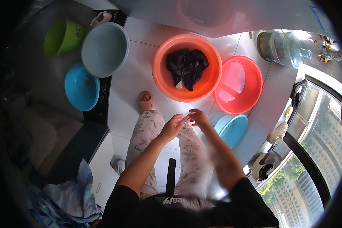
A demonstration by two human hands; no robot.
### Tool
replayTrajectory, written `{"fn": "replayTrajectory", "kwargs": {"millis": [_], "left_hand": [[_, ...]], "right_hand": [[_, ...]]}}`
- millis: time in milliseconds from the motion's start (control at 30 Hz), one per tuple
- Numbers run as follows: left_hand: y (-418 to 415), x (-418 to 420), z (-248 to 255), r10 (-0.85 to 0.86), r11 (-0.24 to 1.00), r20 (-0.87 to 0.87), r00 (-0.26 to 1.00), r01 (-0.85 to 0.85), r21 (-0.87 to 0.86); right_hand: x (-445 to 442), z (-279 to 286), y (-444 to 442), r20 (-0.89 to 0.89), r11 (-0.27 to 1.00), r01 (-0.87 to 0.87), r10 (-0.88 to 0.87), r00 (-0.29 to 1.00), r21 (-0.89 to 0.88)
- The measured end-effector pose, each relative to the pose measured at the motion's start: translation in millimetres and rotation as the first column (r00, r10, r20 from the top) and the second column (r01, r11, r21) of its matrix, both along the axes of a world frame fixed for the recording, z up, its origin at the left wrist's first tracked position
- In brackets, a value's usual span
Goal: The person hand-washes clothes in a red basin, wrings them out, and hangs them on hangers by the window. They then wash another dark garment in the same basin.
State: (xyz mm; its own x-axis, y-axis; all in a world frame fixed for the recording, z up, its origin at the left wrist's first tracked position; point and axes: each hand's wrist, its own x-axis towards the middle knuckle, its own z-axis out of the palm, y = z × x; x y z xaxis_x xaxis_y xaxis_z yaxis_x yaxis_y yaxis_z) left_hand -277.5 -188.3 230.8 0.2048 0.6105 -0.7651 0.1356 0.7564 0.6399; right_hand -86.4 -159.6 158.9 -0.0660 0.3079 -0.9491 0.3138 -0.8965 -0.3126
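Observation:
My left hand [171, 127] and my right hand [199, 117] are held close together above my knees, with a small thin pale object [185, 117] between their fingers; its kind cannot be told. Beyond them on the floor stands an orange plastic basin [159, 82], and in it lies a bundle of dark wet-looking cloth [185, 64] with a small whitish patch at its lower edge. A red plastic basin [252, 85] stands right beside the orange one. Nearer to my right arm, a light blue basin [235, 131] rests tilted.
At the left are a grey basin [105, 50], a blue basin [81, 88] and a green bucket [62, 37]. A large clear water bottle [285, 50] lies at the upper right. A shoe [277, 134] and a helmet [263, 166] sit by the window. Patterned fabric [68, 196] lies lower left.

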Motion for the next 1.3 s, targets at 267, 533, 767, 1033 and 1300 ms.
{"fn": "replayTrajectory", "kwargs": {"millis": [267,533,767,1033,1300], "left_hand": [[97.4,24.2,-79.1,0.375,0.908,0.061,0.925,-0.353,-0.225],[160.4,9.5,-135.2,0.312,0.948,0.126,0.942,-0.317,0.024],[197.3,28.3,-198.4,0.145,0.982,-0.095,0.985,-0.132,0.132],[202.6,-24.4,-217.4,0.307,0.935,0.646,0.699,-0.096,-0.342],[168.9,-24.3,-227.2,0.207,0.931,0.843,0.497,-0.364,-0.014]], "right_hand": [[-24.5,-107.4,105.8,0.523,0.627,-0.634,0.388,0.758,0.453],[-57.5,-176.1,142.3,0.585,0.39,-0.913,0.714,0.384,0.123],[-60.2,-195.0,157.4,0.506,0.626,-0.686,0.483,0.715,0.371],[-79.1,-71.6,121.5,0.31,0.126,-0.304,-0.033,0.95,0.944],[-87.5,-56.4,102.3,0.236,-0.235,-0.213,0.073,0.969,0.948]]}}
